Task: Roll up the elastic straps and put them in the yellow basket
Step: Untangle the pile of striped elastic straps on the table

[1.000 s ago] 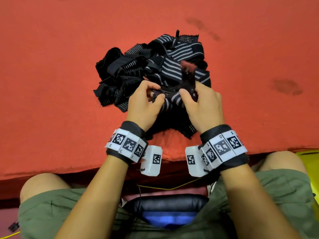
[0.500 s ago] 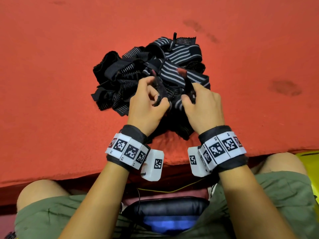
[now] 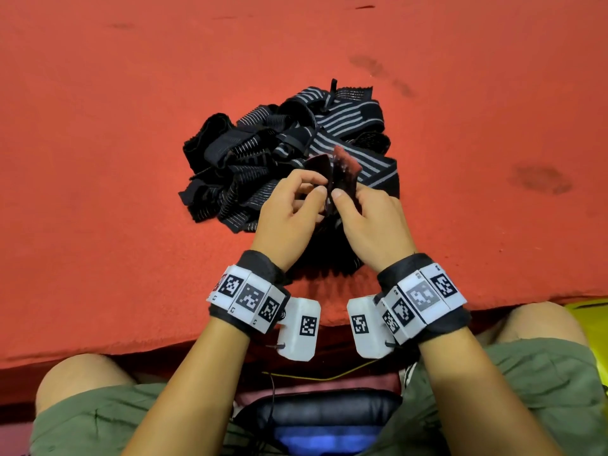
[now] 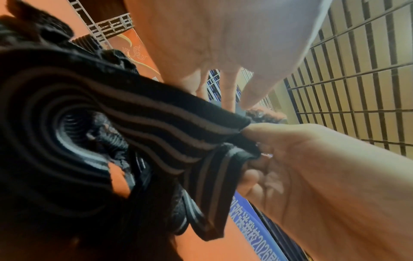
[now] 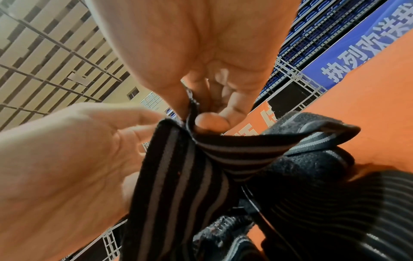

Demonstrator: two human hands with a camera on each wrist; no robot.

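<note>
A pile of black elastic straps (image 3: 296,149) with grey stripes lies on the red cloth. Just in front of it both hands hold one strap (image 3: 342,172), its dark reddish end standing upright. My left hand (image 3: 317,189) pinches it from the left, thumb against the strap. My right hand (image 3: 340,193) pinches it from the right. In the right wrist view the right thumb and a finger clamp the strap's edge (image 5: 192,113), and the strap (image 5: 178,176) hangs down past the left hand (image 5: 67,159). The left wrist view shows the striped strap (image 4: 167,123) running to the right hand's thumb (image 4: 263,129). A sliver of the yellow basket (image 3: 592,311) shows at the right edge.
The red cloth (image 3: 131,159) covers the whole work surface, with a few dark stains at the right (image 3: 539,179). Its near edge runs just past my wrists, above my knees. A black and blue pouch (image 3: 322,419) sits on my lap.
Both hands have lifted off the pile and come together. The strap end, earlier low between the hands, now stands upright between the two thumbs.
</note>
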